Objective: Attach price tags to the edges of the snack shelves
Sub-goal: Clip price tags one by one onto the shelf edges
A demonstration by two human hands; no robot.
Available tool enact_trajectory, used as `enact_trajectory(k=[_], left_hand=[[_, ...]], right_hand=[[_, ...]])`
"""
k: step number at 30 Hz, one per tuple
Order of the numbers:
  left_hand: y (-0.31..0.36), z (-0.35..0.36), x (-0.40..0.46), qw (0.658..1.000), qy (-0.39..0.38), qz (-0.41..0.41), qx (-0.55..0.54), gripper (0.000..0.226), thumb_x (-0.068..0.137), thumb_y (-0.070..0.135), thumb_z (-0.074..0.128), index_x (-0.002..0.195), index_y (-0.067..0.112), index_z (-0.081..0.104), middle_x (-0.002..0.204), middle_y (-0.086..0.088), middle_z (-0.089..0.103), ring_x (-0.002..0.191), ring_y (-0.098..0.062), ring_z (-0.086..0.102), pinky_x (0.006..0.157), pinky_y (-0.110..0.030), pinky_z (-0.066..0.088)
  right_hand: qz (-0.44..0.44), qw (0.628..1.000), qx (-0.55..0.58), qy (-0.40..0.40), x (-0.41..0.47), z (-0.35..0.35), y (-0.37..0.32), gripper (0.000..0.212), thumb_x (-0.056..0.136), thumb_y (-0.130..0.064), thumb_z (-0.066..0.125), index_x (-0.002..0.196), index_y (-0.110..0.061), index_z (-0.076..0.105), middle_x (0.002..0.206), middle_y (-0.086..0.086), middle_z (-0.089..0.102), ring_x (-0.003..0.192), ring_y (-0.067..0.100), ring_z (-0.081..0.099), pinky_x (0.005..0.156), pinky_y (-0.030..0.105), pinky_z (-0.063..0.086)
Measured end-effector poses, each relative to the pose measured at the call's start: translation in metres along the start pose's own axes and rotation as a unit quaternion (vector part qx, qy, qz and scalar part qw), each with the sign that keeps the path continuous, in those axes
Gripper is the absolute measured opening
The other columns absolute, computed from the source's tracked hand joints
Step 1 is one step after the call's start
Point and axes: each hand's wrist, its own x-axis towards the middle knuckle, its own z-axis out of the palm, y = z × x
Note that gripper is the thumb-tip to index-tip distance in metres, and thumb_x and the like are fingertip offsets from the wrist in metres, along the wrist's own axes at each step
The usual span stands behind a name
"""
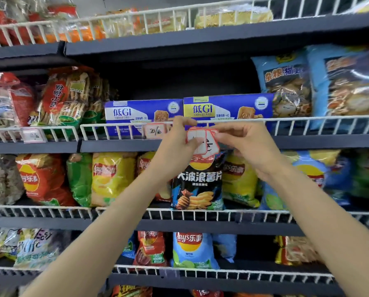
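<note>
both hands are working in front of the second shelf from the top. the left hand (179,138) is gripping a small stack of red-bordered price tags (201,142), thumb on the top one, while the right hand (243,140) is pinching the stack's right edge, probably peeling one off, though the blur is hiding the fingertips. behind them, the white wire rail (119,127) at that shelf's front edge is already carrying one tag (155,130) before the blue boxes (145,112) and another tag (32,136) toward its left end. the rails of the lower shelves are showing no red-bordered tags yet, so most of the job is remaining.
</note>
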Motion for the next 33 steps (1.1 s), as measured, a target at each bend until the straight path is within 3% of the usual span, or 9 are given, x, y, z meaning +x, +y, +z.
enact_trajectory(k=[2, 5, 9, 12, 19, 22, 26, 30, 33], left_hand=[[0.015, 0.025, 0.003, 1.0, -0.007, 0.007, 0.01, 0.027, 0.095, 0.014, 0.05, 0.119, 0.02, 0.039, 0.097, -0.006, 0.061, 0.07, -0.015, 0.062, 0.062, -0.034, 0.053], [0.037, 0.07, 0.008, 1.0, 0.0, 0.026, 0.007, 0.023, 0.093, 0.011, 0.052, 0.111, 0.024, 0.044, 0.093, -0.002, 0.062, 0.083, -0.019, 0.061, 0.074, -0.036, 0.052], [0.071, 0.128, 0.011, 0.998, 0.037, 0.054, 0.018, 0.026, 0.092, 0.009, 0.051, 0.116, 0.019, 0.054, 0.094, 0.01, 0.056, 0.095, -0.014, 0.058, 0.08, -0.024, 0.049], [0.094, 0.163, 0.013, 0.996, 0.053, 0.064, 0.033, 0.026, 0.093, 0.008, 0.05, 0.117, 0.015, 0.054, 0.097, 0.005, 0.056, 0.091, -0.012, 0.055, 0.072, -0.014, 0.045], [0.131, 0.22, 0.022, 0.993, 0.065, 0.072, 0.065, 0.024, 0.095, 0.006, 0.045, 0.117, 0.012, 0.049, 0.092, -0.013, 0.064, 0.085, -0.025, 0.06, 0.074, -0.04, 0.048], [0.137, 0.239, 0.03, 0.995, 0.046, 0.044, 0.072, 0.027, 0.096, 0.008, 0.043, 0.121, 0.011, 0.049, 0.086, -0.009, 0.062, 0.082, -0.025, 0.058, 0.065, -0.028, 0.04], [0.143, 0.26, 0.035, 0.998, 0.013, 0.03, 0.063, 0.034, 0.097, 0.012, 0.043, 0.131, 0.009, 0.044, 0.066, 0.005, 0.047, 0.056, -0.006, 0.043, 0.051, -0.01, 0.036], [0.154, 0.278, 0.038, 0.999, 0.005, 0.014, 0.043, 0.027, 0.096, 0.011, 0.046, 0.122, 0.009, 0.05, 0.069, 0.003, 0.047, 0.056, -0.009, 0.042, 0.049, -0.017, 0.035], [0.163, 0.291, 0.043, 0.999, -0.035, 0.006, 0.031, 0.029, 0.095, 0.011, 0.047, 0.123, 0.014, 0.052, 0.096, -0.006, 0.059, 0.07, -0.016, 0.053, 0.054, -0.019, 0.037]], right_hand=[[0.007, 1.0, 0.008, 0.013, -0.005, -0.027, 0.003, 0.019, 0.084, 0.0, 0.063, 0.089, -0.017, 0.071, 0.063, -0.015, 0.069, 0.053, -0.006, 0.059, 0.044, 0.007, 0.036], [0.024, 0.999, 0.042, 0.016, -0.013, -0.077, 0.007, 0.014, 0.083, 0.001, 0.064, 0.086, -0.011, 0.07, 0.059, -0.011, 0.068, 0.048, -0.003, 0.057, 0.039, 0.008, 0.035], [0.041, 0.997, 0.057, 0.017, -0.019, -0.141, 0.009, 0.009, 0.082, -0.001, 0.065, 0.087, -0.006, 0.07, 0.055, -0.01, 0.067, 0.047, -0.003, 0.058, 0.039, 0.008, 0.037], [0.039, 0.998, 0.009, 0.042, -0.021, -0.18, 0.015, 0.013, 0.08, -0.009, 0.07, 0.073, -0.02, 0.071, 0.057, -0.01, 0.066, 0.048, 0.003, 0.054, 0.038, 0.013, 0.033], [0.017, 0.994, 0.021, 0.102, -0.034, -0.242, 0.023, 0.006, 0.084, -0.008, 0.066, 0.086, -0.009, 0.072, 0.056, -0.016, 0.064, 0.049, -0.01, 0.055, 0.042, 0.004, 0.035], [0.017, 0.991, -0.024, 0.13, -0.038, -0.263, 0.029, 0.009, 0.085, -0.01, 0.065, 0.083, -0.014, 0.072, 0.064, -0.011, 0.063, 0.049, -0.009, 0.053, 0.043, 0.005, 0.035], [0.001, 0.986, -0.092, 0.136, -0.043, -0.29, 0.037, 0.023, 0.086, -0.011, 0.065, 0.071, -0.028, 0.068, 0.07, -0.005, 0.067, 0.062, 0.001, 0.059, 0.052, 0.013, 0.045], [-0.042, 0.965, -0.16, 0.205, -0.046, -0.317, 0.041, 0.023, 0.087, -0.009, 0.062, 0.074, -0.028, 0.065, 0.072, -0.004, 0.067, 0.069, 0.013, 0.064, 0.058, 0.024, 0.049], [-0.059, 0.954, -0.185, 0.229, -0.042, -0.338, 0.044, 0.018, 0.088, -0.007, 0.061, 0.082, -0.023, 0.065, 0.072, -0.006, 0.066, 0.068, 0.009, 0.063, 0.061, 0.025, 0.049]])
